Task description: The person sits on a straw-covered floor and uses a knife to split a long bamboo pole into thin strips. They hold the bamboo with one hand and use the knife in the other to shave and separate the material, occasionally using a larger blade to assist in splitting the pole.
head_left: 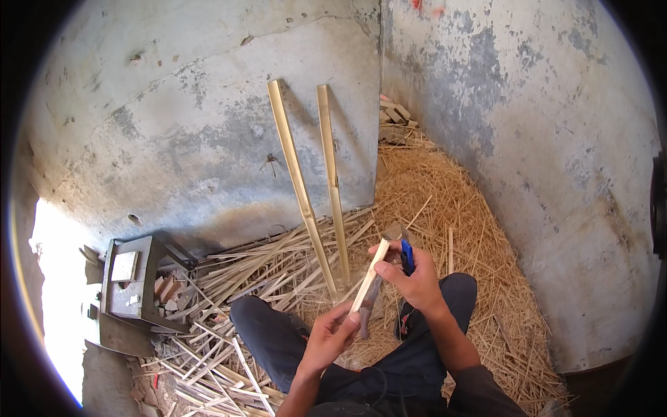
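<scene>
Between my hands a short, pale bamboo strip (369, 276) slants up and to the right. My left hand (332, 335) is closed round its lower end. Near the upper end, my right hand (415, 281) pinches the strip between thumb and fingers. A slim blue object (407, 258), perhaps a cutter or a pen, is tucked between the same hand's fingers; its kind is unclear. Under the strip, a dull grey blade-like piece (372, 300) partly shows, with what may be a handle below; I cannot tell what supports it.
Two long split bamboo pieces (297, 167) lean against the worn wall (208, 118) ahead. Loose bamboo strips (229, 386) cover the floor at left, by a tipped wooden stool (132, 278). Fine shavings (445, 191) heap along the right wall. My bent legs (267, 333) frame the work.
</scene>
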Tool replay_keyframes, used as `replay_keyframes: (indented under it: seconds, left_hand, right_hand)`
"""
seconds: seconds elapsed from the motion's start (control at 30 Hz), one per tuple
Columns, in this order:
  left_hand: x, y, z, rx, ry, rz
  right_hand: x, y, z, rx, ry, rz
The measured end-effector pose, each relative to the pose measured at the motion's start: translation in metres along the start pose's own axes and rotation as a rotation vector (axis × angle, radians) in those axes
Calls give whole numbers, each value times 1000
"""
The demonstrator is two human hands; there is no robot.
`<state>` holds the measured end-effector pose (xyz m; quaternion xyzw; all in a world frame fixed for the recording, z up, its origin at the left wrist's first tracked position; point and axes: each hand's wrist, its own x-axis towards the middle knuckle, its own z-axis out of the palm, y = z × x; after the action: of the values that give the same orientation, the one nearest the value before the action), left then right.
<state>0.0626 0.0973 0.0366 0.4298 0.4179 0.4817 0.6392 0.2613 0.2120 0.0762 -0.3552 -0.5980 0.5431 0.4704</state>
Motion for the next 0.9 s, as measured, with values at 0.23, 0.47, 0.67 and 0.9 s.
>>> replay_keyframes:
  seconds: [0.23, 0.47, 0.67, 0.9]
  left_hand:
    - [-9, -26, -18, -101, -25, 28]
    - [-25, -36, -23, -33, 27, -9]
    - [-22, -18, -14, 28, 109, 85]
    - [-19, -7, -5, 126, 185, 106]
  right_hand:
    - [4, -6, -9, 6, -59, -20]
    - [-3, 16, -11, -5, 83, -199]
    - [-18, 14, -25, -630, -8, -536]
    - [-20, 10, -18, -814, 33, -699]
